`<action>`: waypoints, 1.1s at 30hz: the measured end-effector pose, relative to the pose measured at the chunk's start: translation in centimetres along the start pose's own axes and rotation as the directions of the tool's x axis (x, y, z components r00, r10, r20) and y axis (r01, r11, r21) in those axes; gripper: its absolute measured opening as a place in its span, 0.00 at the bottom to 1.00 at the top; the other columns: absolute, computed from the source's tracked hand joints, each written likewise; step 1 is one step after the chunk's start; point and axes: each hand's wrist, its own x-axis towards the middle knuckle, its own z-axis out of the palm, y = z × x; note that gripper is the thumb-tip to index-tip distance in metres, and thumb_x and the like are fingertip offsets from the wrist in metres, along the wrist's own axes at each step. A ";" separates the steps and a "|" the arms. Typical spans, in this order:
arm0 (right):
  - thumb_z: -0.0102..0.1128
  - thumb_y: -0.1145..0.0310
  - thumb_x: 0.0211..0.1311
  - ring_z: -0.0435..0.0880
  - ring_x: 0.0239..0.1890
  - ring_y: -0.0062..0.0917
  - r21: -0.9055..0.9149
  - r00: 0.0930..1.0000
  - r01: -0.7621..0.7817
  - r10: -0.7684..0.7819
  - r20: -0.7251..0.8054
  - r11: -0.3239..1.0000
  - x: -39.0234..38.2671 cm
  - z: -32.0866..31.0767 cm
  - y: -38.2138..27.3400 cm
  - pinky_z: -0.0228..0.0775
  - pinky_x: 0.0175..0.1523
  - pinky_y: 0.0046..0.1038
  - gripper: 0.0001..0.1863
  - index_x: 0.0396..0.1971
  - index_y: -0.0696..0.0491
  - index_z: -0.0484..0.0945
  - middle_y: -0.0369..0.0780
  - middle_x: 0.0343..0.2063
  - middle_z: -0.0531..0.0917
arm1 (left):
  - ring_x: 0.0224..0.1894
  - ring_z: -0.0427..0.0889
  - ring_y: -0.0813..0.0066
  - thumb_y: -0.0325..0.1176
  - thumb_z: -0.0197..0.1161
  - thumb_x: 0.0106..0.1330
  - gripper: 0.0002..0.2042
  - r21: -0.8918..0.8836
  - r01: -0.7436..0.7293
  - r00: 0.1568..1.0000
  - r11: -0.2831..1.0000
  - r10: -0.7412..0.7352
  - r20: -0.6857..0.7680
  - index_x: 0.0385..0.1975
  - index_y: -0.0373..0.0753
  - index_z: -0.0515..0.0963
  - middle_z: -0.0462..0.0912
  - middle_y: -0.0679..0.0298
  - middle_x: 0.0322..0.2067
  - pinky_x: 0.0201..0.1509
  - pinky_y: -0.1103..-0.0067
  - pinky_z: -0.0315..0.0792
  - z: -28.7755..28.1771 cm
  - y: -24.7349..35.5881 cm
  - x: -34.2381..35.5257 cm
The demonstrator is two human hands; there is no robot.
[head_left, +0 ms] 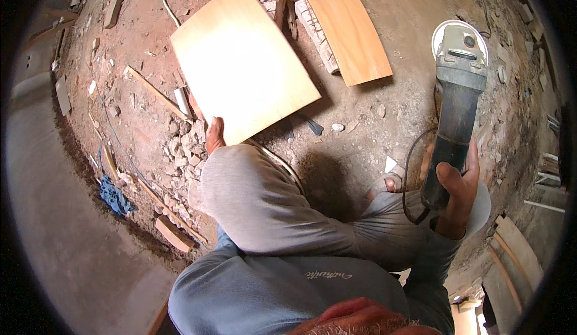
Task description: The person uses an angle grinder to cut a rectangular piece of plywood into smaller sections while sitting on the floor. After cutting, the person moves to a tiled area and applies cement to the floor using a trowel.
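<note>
My left hand [214,134] grips the near left corner of a pale, flat wooden board [243,64]; its thumb shows at the edge and most of its fingers are hidden underneath. Strong light whitens the middle of the board, which lies tilted beyond my left knee. On the right, my right hand [460,186] is wrapped round the black body of an angle grinder [455,103]. The grinder points away from me, its grey head and pale round disc at the far end, held apart from the board. Its dark cord [407,172] loops down beside my wrist.
A second, longer wooden board [348,28] rests at the back over a whitish block [317,37]. Rubble [183,151], wood strips [156,91] and a blue cloth [114,196] litter the dirt floor on the left. My bare foot [390,184] is near the grinder cord.
</note>
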 end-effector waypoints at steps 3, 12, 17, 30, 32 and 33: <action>0.79 0.51 0.47 0.81 0.28 0.21 0.009 1.000 -0.016 0.016 0.010 1.000 -0.1 0.3 -0.4 0.76 0.32 0.24 0.44 0.58 0.61 0.67 0.41 0.36 0.80 | 0.45 0.85 0.62 0.45 0.61 0.72 0.22 -0.073 -0.014 0.986 0.997 0.002 -0.164 0.53 0.30 0.74 0.83 0.53 0.44 0.50 0.67 0.80 -2.4 0.4 0.2; 0.77 0.51 0.48 0.81 0.28 0.20 -0.039 0.999 0.035 -0.037 -0.034 0.999 -0.5 -1.4 0.5 0.74 0.31 0.24 0.43 0.57 0.61 0.68 0.40 0.34 0.80 | 0.39 0.84 0.53 0.41 0.62 0.69 0.19 0.411 0.002 0.945 0.912 0.132 -0.298 0.48 0.30 0.77 0.83 0.47 0.37 0.45 0.63 0.79 -17.4 1.7 10.1; 0.75 0.53 0.48 0.81 0.27 0.20 0.069 1.000 0.019 -0.017 -0.022 0.997 -1.1 -0.9 -0.9 0.74 0.31 0.24 0.41 0.57 0.61 0.68 0.41 0.33 0.80 | 0.36 0.84 0.48 0.40 0.63 0.68 0.17 0.887 0.178 0.913 0.426 0.265 -0.311 0.45 0.30 0.78 0.83 0.44 0.33 0.42 0.61 0.78 -23.5 1.5 12.9; 0.72 0.60 0.49 0.79 0.28 0.20 0.042 0.997 0.079 -0.079 -0.002 0.996 -1.6 -2.9 -0.2 0.74 0.33 0.21 0.37 0.57 0.62 0.68 0.41 0.34 0.80 | 0.57 0.80 0.61 0.55 0.55 0.74 0.34 0.512 0.109 0.599 0.852 -0.467 0.650 0.62 0.25 0.67 0.80 0.47 0.54 0.63 0.65 0.75 12.7 -8.8 -0.4; 0.72 0.60 0.49 0.79 0.29 0.20 0.061 0.997 0.072 -0.071 -0.018 0.996 -2.3 -3.1 -0.3 0.74 0.34 0.21 0.37 0.57 0.62 0.68 0.41 0.34 0.80 | 0.57 0.81 0.60 0.54 0.55 0.74 0.34 0.470 0.194 0.537 0.861 -0.494 0.684 0.62 0.24 0.66 0.80 0.46 0.54 0.61 0.66 0.77 16.1 -10.2 0.5; 0.72 0.60 0.49 0.80 0.29 0.20 0.072 0.997 0.074 -0.071 -0.038 0.995 -2.7 -3.3 -0.2 0.74 0.34 0.22 0.37 0.57 0.61 0.68 0.41 0.34 0.80 | 0.56 0.81 0.59 0.54 0.56 0.74 0.34 0.448 0.233 0.499 0.863 -0.502 0.707 0.62 0.23 0.65 0.80 0.46 0.54 0.60 0.66 0.78 17.7 -10.7 0.9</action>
